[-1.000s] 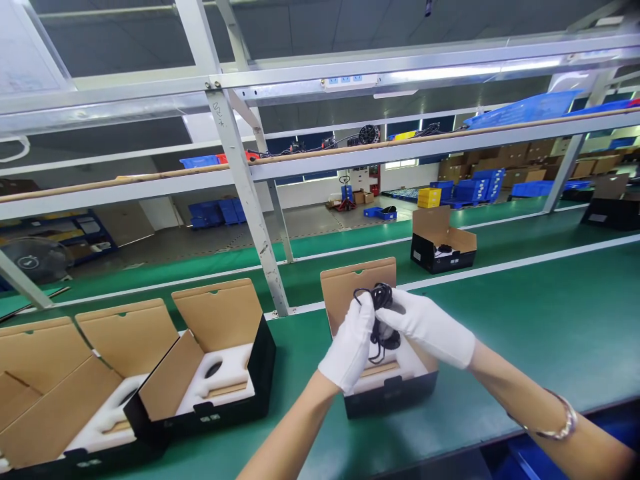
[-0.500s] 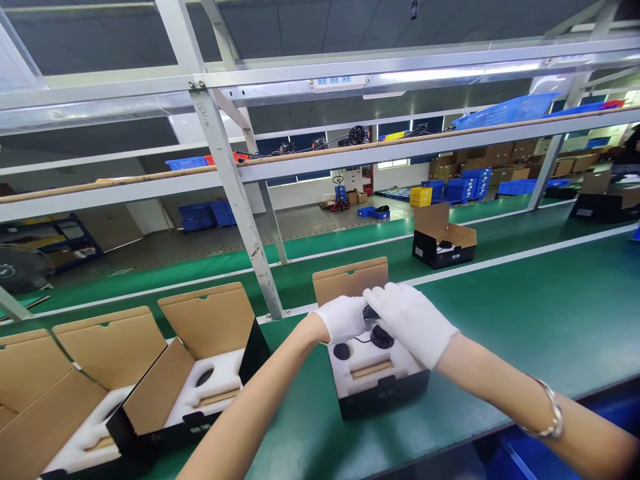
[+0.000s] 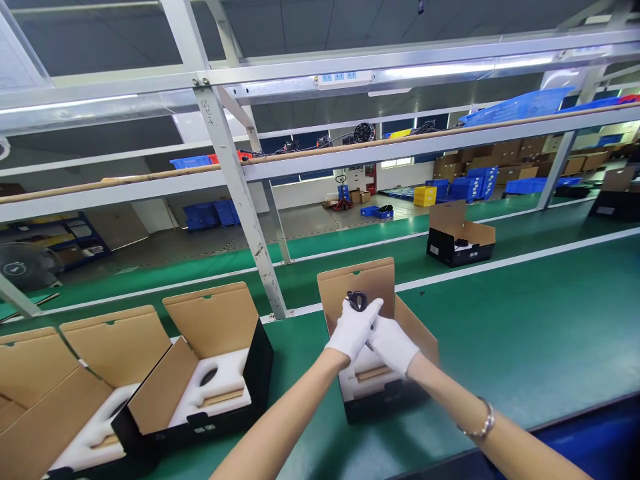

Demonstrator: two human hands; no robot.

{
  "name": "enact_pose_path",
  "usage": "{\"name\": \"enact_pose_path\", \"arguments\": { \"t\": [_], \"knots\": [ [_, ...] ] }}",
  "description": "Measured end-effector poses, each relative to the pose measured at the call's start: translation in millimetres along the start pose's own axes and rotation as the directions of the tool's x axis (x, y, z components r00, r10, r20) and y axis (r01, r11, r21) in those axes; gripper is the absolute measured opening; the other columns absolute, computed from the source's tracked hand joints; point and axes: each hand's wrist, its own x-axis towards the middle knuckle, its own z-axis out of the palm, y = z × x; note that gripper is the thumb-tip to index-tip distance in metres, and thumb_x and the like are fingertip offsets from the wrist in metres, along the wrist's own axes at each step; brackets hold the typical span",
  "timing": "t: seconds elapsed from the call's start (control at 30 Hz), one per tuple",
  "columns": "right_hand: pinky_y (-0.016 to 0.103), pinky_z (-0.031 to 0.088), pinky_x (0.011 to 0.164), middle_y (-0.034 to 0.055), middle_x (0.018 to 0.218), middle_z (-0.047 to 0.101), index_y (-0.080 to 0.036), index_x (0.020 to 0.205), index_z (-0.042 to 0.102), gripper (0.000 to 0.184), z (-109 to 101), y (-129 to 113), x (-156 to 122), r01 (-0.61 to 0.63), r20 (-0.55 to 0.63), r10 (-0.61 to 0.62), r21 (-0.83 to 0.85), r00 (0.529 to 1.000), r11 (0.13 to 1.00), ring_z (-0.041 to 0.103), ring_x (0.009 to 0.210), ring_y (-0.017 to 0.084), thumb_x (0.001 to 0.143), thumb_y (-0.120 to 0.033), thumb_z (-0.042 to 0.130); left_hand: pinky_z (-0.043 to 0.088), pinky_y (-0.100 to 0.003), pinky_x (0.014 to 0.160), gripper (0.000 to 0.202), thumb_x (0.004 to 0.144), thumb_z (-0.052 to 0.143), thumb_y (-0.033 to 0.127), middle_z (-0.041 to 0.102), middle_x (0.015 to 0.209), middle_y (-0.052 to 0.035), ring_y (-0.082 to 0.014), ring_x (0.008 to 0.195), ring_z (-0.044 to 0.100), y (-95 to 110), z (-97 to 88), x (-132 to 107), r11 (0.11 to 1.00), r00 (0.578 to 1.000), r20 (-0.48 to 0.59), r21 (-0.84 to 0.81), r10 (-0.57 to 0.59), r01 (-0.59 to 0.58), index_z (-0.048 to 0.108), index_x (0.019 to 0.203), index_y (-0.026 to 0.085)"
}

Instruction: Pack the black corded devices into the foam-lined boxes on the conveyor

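Observation:
My left hand [image 3: 351, 330], in a white glove, is closed around a black round part [image 3: 357, 301] with a ring-like face, held up above the open box. Against it, on the right and slightly lower, my gloved right hand [image 3: 393, 343] has its fingers curled in. A bit of something dark shows between the two hands; its kind is hidden. Under them stands an open black box [image 3: 370, 408] with a brown inside, a raised lid [image 3: 333, 283] and a white foam insert [image 3: 350, 383]. My hands cover much of the foam.
Several open boxes [image 3: 215, 360] with foam inserts stand at the left on the green table [image 3: 525, 320]. Another open box [image 3: 460, 250] is farther back on the right. A metal post [image 3: 245, 220] and a shelf rail [image 3: 320, 163] rise behind.
My hands have come together, and the black round part now shows above my left hand. My right hand has moved down and left; the box's right flap has come into view.

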Motion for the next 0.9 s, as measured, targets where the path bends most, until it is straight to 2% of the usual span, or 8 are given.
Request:
{"name": "enact_pose_path", "arguments": {
  "t": [0.17,0.33,0.43,0.5,0.6,0.7,0.8,0.9],
  "knots": [
    [0.027,0.045,0.067,0.0050,0.075,0.070,-0.019,0.098,0.071,0.029,-14.3,9.2,4.6,-0.009,0.104,0.024,-0.138,0.994,0.990,0.066,0.069,0.018,0.094,-0.039,0.050,0.056,-0.042,0.085,0.041,0.096,0.050,0.051,0.065,0.106,-0.0076,-0.0201,0.092,0.064,6.5,-15.5,23.4,0.969,0.974,0.211,0.214,0.078,-0.124,0.059,0.115,0.016],
    [0.032,0.044,0.073,0.0080,0.096,0.072,-0.023,0.096,0.067,0.027,-41.6,22.9,7.1,-0.088,-0.067,0.073,-0.274,0.995,0.958,0.066,0.089,0.024,0.096,-0.039,0.045,0.054,-0.046,0.092,0.037,0.093,0.059,0.045,0.062,0.116,-0.0092,-0.0230,0.103,0.062,-1.9,-26.9,49.9,0.770,0.916,0.398,0.569,0.048,-0.288,0.060,0.116,0.017],
    [0.031,0.046,0.082,0.0046,0.115,0.071,-0.025,0.112,0.064,0.023,-29.5,21.0,16.1,0.078,0.013,-0.079,-0.376,0.997,0.923,0.064,0.104,0.022,0.093,-0.029,0.052,0.055,-0.046,0.091,0.035,0.093,0.061,0.043,0.064,0.111,-0.0085,-0.0228,0.100,0.063,-11.2,-18.3,59.1,0.611,0.859,0.510,0.695,-0.046,-0.380,0.061,0.115,0.016],
    [0.033,0.048,0.082,0.0081,0.111,0.073,-0.022,0.111,0.067,0.024,-11.1,20.5,25.6,0.098,0.104,-0.059,-0.423,0.993,0.901,0.066,0.103,0.026,0.090,-0.027,0.057,0.056,-0.045,0.090,0.033,0.092,0.062,0.040,0.065,0.112,-0.0086,-0.0222,0.100,0.064,-14.8,-12.5,59.7,0.517,0.830,0.546,0.747,-0.115,-0.419,0.061,0.114,0.015],
    [0.037,0.052,0.077,0.0165,0.100,0.075,-0.013,0.100,0.074,0.020,18.4,24.9,40.8,0.022,0.173,0.068,-0.469,0.983,0.883,0.071,0.094,0.030,0.089,-0.021,0.059,0.057,-0.042,0.087,0.033,0.092,0.063,0.038,0.065,0.114,-0.0086,-0.0215,0.099,0.065,-13.7,-8.2,50.7,0.393,0.816,0.541,0.808,-0.201,-0.439,0.060,0.116,0.015],
    [0.038,0.055,0.080,0.0138,0.099,0.075,-0.012,0.099,0.073,0.018,36.4,31.8,52.0,-0.021,0.231,0.159,-0.507,0.960,0.862,0.072,0.093,0.025,0.093,-0.017,0.057,0.057,-0.044,0.090,0.032,0.090,0.066,0.033,0.064,0.116,-0.0095,-0.0231,0.103,0.064,-7.8,-3.5,34.4,0.227,0.848,0.463,0.882,-0.258,-0.412,0.061,0.115,0.014],
    [0.040,0.056,0.087,0.0085,0.102,0.074,-0.012,0.101,0.071,0.017,36.9,36.2,56.8,-0.029,0.252,0.194,-0.540,0.948,0.841,0.071,0.096,0.020,0.094,-0.024,0.062,0.053,-0.049,0.097,0.033,0.090,0.066,0.031,0.062,0.122,-0.0112,-0.0260,0.112,0.060,-4.8,7.0,22.6,0.081,0.885,0.387,0.922,-0.258,-0.379,0.060,0.118,0.013],
    [0.042,0.057,0.084,0.0141,0.098,0.075,-0.009,0.096,0.073,0.013,26.5,37.9,56.2,-0.002,0.249,0.170,-0.557,0.953,0.831,0.072,0.095,0.026,0.090,-0.015,0.063,0.051,-0.052,0.100,0.034,0.089,0.068,0.031,0.061,0.125,-0.0115,-0.0277,0.117,0.058,-9.0,19.3,24.1,0.030,0.869,0.389,0.916,-0.305,-0.399,0.061,0.117,0.014]
  ]
}}
